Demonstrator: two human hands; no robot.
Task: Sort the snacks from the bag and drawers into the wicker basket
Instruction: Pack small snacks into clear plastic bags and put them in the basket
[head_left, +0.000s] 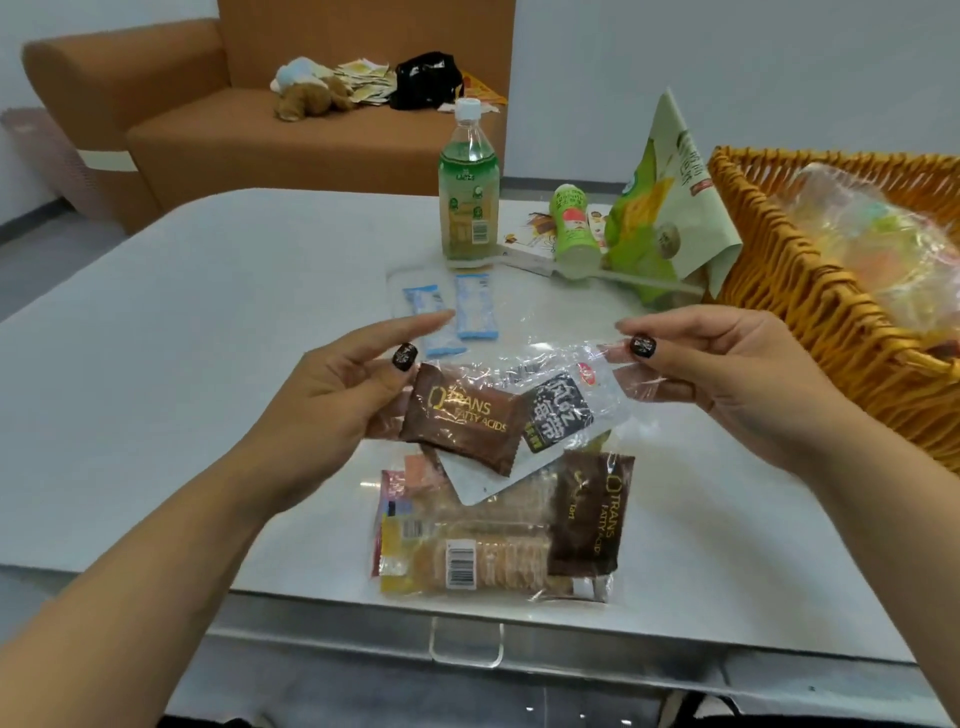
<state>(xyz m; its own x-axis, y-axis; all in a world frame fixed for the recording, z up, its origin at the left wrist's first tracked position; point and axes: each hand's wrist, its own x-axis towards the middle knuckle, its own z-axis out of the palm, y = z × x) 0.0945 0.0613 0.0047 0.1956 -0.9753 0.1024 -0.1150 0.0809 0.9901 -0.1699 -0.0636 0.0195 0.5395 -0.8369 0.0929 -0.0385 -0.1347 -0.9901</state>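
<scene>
A: Sofa (270, 119) well behind the desk (182, 332), brown, with a plush toy (311, 91), loose papers and a black bag (427, 80) on the seat.

B: On the desk?

A: Wicker basket (810, 291) at the desk's far right corner, orange weave, crinkly clear wrapping (872, 244) inside. Green snack bag (670, 208) leaning just beside the basket's near wall. Tall bottle (467, 182) upright, left of that bag; small green bottle (571, 228) tipped over between the two.

B: Nearer the desk's front edge?

A: Clear cracker pack (483, 556) flat by the front edge, above the drawer handle (466, 644). Brown wrapper (592, 514) lying on the pack's right end. Two blue sachets (472, 306) toward the desk's middle.

B: Hands?

A: Both raised over the desk, above the cracker pack. Left hand (332, 395) gripping a brown snack packet (462, 418) by one end, forefinger out straight. Right hand (727, 374) pinching the edge of a clear packet with a black label (558, 410). Packets overlapping, the brown one in front.
</scene>
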